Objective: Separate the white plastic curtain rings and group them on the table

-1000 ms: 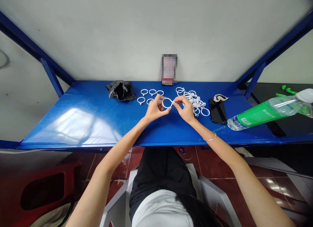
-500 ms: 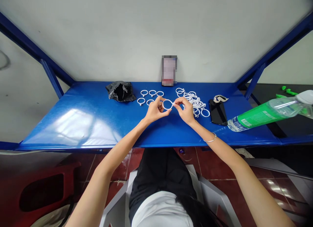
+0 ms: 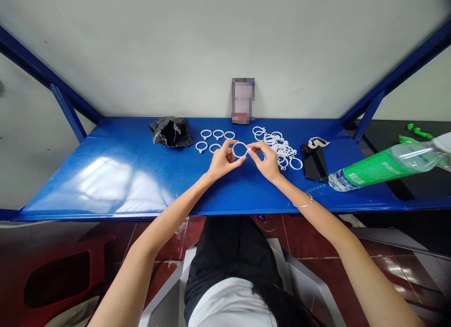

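Observation:
A white plastic ring [image 3: 240,150] is pinched between both hands above the blue table [image 3: 123,176]. My left hand [image 3: 221,161] grips its left side with thumb and fingers closed. My right hand [image 3: 266,159] pinches its right side, where a small tab sticks out. Several single white rings [image 3: 211,139] lie in rows just left of and behind my left hand. A tangled heap of white rings [image 3: 282,146] lies right behind my right hand.
A crumpled black bag [image 3: 171,132] lies at the back left. A blurred card [image 3: 243,100] leans on the wall. A black phone [image 3: 313,161], a beige clip [image 3: 317,142] and a lying green-labelled bottle [image 3: 384,166] are at the right.
Both hands keep hold of the ring in nearly the same place; only small finger shifts on the ring and a slight camera move show.

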The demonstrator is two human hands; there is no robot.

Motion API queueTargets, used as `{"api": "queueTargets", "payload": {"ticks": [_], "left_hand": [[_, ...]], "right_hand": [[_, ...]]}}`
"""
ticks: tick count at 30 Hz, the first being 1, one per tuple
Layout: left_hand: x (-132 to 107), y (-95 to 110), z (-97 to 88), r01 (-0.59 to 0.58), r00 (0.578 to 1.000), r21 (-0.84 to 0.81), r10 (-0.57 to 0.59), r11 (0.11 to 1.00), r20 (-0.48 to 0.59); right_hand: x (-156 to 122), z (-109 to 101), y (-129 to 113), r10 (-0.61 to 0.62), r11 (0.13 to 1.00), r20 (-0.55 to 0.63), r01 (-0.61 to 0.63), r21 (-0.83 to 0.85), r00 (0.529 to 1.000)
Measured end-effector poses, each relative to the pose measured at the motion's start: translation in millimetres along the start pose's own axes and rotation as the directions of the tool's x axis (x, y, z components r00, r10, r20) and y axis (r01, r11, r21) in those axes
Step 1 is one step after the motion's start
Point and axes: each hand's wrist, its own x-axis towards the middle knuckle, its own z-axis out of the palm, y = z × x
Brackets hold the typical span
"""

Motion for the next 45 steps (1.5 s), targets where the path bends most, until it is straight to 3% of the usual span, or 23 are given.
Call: {"api": "queueTargets", "payload": {"ticks": [45], "left_hand": [[-3.2,-7.5,0.5,-0.088,0.996,0.149,0.085,0.985,0.027]], "right_hand": [[-4.9,0.8,7.8,0.045,0.996,-0.065,-0.039,0.081,0.997]]}}
